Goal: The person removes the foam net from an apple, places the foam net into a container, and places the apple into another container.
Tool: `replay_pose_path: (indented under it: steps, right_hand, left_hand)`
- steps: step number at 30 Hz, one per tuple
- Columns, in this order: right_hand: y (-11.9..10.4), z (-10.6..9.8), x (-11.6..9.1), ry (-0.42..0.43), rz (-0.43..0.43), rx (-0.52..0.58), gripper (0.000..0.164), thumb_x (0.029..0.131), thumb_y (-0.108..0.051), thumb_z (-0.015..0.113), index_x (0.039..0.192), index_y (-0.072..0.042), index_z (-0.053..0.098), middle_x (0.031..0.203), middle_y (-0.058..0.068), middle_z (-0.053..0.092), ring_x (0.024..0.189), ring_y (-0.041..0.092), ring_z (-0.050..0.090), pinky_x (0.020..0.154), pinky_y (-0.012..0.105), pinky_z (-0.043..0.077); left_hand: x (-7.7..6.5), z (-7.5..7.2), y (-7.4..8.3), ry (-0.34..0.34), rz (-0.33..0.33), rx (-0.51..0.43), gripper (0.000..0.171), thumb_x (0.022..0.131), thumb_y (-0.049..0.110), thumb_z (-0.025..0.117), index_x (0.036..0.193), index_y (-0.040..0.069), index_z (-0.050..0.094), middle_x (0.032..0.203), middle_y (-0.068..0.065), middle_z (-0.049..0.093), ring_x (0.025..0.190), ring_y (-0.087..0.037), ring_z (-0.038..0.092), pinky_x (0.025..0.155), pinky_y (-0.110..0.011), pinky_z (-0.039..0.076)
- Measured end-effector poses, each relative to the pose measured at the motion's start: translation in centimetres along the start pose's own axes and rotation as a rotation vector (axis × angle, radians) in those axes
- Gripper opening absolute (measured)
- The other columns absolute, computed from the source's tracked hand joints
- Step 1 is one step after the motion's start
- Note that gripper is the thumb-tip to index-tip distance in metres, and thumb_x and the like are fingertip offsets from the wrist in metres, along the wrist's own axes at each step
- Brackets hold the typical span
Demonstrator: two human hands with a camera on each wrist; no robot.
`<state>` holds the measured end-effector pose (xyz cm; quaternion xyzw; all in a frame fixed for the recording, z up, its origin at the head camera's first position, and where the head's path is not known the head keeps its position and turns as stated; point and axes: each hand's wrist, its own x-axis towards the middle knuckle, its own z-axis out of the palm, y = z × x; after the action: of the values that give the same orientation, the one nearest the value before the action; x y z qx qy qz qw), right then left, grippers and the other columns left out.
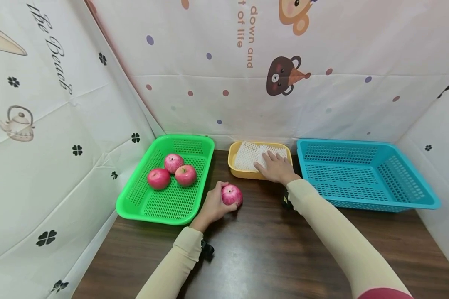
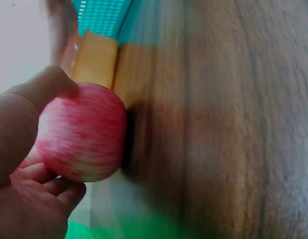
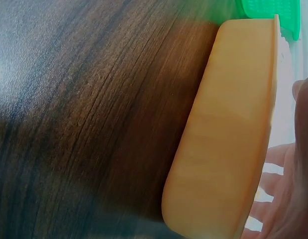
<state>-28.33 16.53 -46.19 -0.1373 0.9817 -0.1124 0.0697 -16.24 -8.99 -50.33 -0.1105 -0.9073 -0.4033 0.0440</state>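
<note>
My left hand point(image 1: 212, 206) holds a red apple point(image 1: 232, 194) between thumb and fingers, low over the table right of the green basket. In the left wrist view the apple point(image 2: 84, 132) shows a streaky red skin, with the thumb on one side and fingers on the other. The right hand point(image 1: 278, 167) is over a small yellow tray point(image 1: 243, 173), fingers spread on or just above white foam netting point(image 1: 248, 154). In the right wrist view the tray's wall point(image 3: 221, 129) hides most of the netting, so contact is hard to tell.
At the left stands a green basket point(image 1: 161, 219) with three red apples point(image 1: 186, 175) in it. A blue basket point(image 1: 366, 203) stands at the right. A patterned cloth point(image 1: 224, 108) hangs behind the dark wooden table point(image 1: 269, 249) and along both sides.
</note>
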Motion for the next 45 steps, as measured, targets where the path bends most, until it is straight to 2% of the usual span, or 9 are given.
replay_pose_path:
  steps: [7, 11, 15, 21, 27, 31, 34, 39, 45]
  right_hand:
    - [0.6, 0.1, 0.0, 0.0, 0.003, 0.001, 0.093, 0.1, -0.072, 0.033, 0.164, -0.006, 0.02, 0.168, 0.021, 0.019, 0.153, 0.046, 0.016, 0.121, 0.065, 0.008]
    - [0.8, 0.0, -0.1, 0.001, -0.005, 0.005, 0.102, 0.094, -0.076, 0.042, 0.164, -0.007, 0.018, 0.168, 0.022, 0.019, 0.153, 0.044, 0.018, 0.121, 0.064, 0.01]
    - [1.0, -0.3, -0.2, -0.011, -0.02, 0.0, 0.11, 0.088, -0.083, 0.045, 0.165, -0.009, 0.015, 0.168, 0.022, 0.017, 0.153, 0.043, 0.017, 0.122, 0.063, 0.012]
    - [1.4, -0.7, -0.3, -0.016, -0.062, -0.008, 0.121, 0.081, -0.087, 0.051, 0.165, -0.01, 0.011, 0.169, 0.021, 0.012, 0.154, 0.043, 0.013, 0.121, 0.064, 0.013]
    - [1.1, -0.8, -0.8, 0.026, -0.108, -0.018, 0.123, 0.08, -0.082, 0.061, 0.166, -0.011, 0.008, 0.17, 0.021, 0.008, 0.154, 0.045, 0.009, 0.122, 0.063, 0.01]
    - [1.0, -0.8, -0.9, 0.055, -0.119, -0.017, 0.125, 0.078, -0.082, 0.064, 0.166, -0.013, 0.008, 0.17, 0.02, 0.006, 0.154, 0.046, 0.007, 0.122, 0.064, 0.01]
    - [0.9, -0.7, -1.0, 0.083, -0.139, 0.002, 0.126, 0.076, -0.082, 0.066, 0.166, -0.015, 0.008, 0.171, 0.02, 0.006, 0.155, 0.045, 0.006, 0.121, 0.066, 0.009]
    - [0.6, -0.2, -1.1, 0.148, -0.2, 0.088, 0.128, 0.074, -0.081, 0.069, 0.166, -0.016, 0.008, 0.171, 0.019, 0.006, 0.155, 0.044, 0.004, 0.122, 0.063, 0.008]
    - [0.1, 0.8, -1.3, 0.208, -0.275, 0.209, 0.125, 0.076, -0.073, 0.075, 0.166, -0.016, 0.01, 0.171, 0.017, 0.007, 0.156, 0.039, 0.007, 0.124, 0.058, 0.011]
  left_hand:
    - [0.4, -0.3, 0.6, -0.058, 0.022, 0.061, 0.069, 0.078, 0.024, 0.087, 0.133, 0.009, 0.048, 0.116, -0.014, 0.07, 0.101, -0.027, 0.068, 0.089, -0.041, 0.057]
    - [0.6, -0.7, 1.1, -0.109, 0.053, 0.114, 0.072, 0.081, 0.024, 0.086, 0.141, 0.01, 0.049, 0.125, -0.013, 0.067, 0.109, -0.027, 0.065, 0.094, -0.043, 0.055]
    - [0.9, -1.1, 2.0, -0.146, 0.073, 0.174, 0.068, 0.082, 0.025, 0.086, 0.138, 0.007, 0.054, 0.123, -0.015, 0.067, 0.109, -0.029, 0.065, 0.093, -0.045, 0.056]
    - [1.6, -1.8, 3.6, -0.208, 0.035, 0.318, 0.064, 0.079, 0.028, 0.089, 0.13, 0.008, 0.057, 0.115, -0.015, 0.069, 0.104, -0.03, 0.066, 0.088, -0.045, 0.057]
    - [2.2, -2.4, 4.6, -0.3, 0.017, 0.44, 0.07, 0.077, 0.028, 0.092, 0.133, 0.009, 0.056, 0.116, -0.015, 0.069, 0.107, -0.032, 0.065, 0.089, -0.046, 0.057]
    - [2.6, -2.6, 4.4, -0.33, 0.029, 0.458, 0.072, 0.075, 0.027, 0.093, 0.135, 0.01, 0.056, 0.117, -0.016, 0.068, 0.109, -0.033, 0.064, 0.089, -0.047, 0.056]
    - [2.9, -2.6, 4.2, -0.33, 0.038, 0.462, 0.07, 0.073, 0.026, 0.093, 0.132, 0.011, 0.057, 0.113, -0.015, 0.068, 0.104, -0.031, 0.065, 0.087, -0.046, 0.056]
    - [3.1, -3.0, 4.5, -0.328, 0.055, 0.474, 0.068, 0.073, 0.025, 0.092, 0.128, 0.009, 0.055, 0.108, -0.015, 0.066, 0.099, -0.029, 0.065, 0.086, -0.044, 0.057]
    - [3.3, -3.8, 5.4, -0.324, 0.111, 0.454, 0.073, 0.076, 0.028, 0.091, 0.135, 0.008, 0.053, 0.114, -0.016, 0.064, 0.1, -0.029, 0.066, 0.087, -0.044, 0.057]
